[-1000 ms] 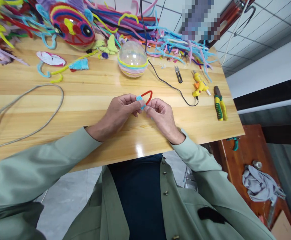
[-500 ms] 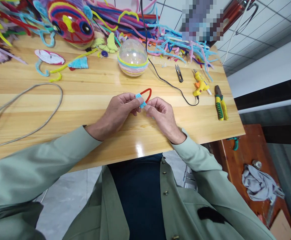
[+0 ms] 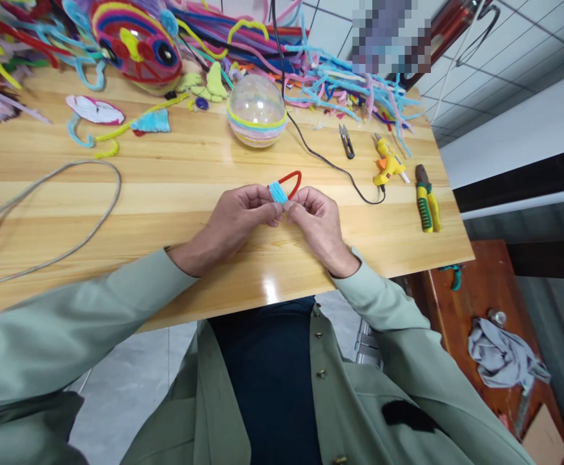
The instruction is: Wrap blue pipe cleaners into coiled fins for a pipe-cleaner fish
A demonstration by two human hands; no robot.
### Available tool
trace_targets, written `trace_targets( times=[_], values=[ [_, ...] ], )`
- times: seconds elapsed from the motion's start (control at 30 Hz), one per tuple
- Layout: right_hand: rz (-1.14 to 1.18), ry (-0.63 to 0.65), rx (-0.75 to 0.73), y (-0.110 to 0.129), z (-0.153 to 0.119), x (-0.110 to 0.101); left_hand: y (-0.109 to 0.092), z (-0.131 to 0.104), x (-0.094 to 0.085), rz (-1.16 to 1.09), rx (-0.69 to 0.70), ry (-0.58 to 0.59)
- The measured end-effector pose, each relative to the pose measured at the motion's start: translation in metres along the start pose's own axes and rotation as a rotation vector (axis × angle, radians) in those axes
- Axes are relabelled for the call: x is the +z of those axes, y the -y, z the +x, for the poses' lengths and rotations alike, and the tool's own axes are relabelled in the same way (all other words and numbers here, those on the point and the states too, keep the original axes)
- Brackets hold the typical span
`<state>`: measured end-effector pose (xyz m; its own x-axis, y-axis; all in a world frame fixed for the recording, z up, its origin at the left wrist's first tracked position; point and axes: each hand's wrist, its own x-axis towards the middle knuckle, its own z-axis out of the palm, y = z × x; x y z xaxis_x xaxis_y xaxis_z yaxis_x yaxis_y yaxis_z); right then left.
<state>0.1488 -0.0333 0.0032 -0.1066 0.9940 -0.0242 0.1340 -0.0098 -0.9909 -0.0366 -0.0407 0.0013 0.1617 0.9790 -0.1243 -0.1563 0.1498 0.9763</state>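
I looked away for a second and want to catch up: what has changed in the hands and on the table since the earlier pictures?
The blue band with its red loop has shifted slightly right. The left hand's thumb sits lower, so more blue shows. Neither it nor the right hand has let go. The clear ball and glue gun stayed put.

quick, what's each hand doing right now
Left hand: closed, pinching the light-blue piece with the red loop.
Right hand: fingers closed at the blue piece's lower end.
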Motion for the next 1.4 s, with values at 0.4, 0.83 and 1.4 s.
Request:
trace_targets(
  times=[0.4,0.83,1.4],
  values=[
    [-0.011,0.01,-0.027,-0.0002,-0.0001,-0.0011,0.0008,-0.0007,-0.0009,-0.021,-0.051,0.011],
    [-0.03,0.096,-0.008,0.0034,-0.0005,-0.0018,0.0017,0.0037,-0.0046,-0.068,0.042,-0.117],
    [-0.088,0.065,-0.065,-0.0016,-0.0008,-0.002,0.0,0.004,-0.0055,0.01,0.096,-0.1]
  ],
)
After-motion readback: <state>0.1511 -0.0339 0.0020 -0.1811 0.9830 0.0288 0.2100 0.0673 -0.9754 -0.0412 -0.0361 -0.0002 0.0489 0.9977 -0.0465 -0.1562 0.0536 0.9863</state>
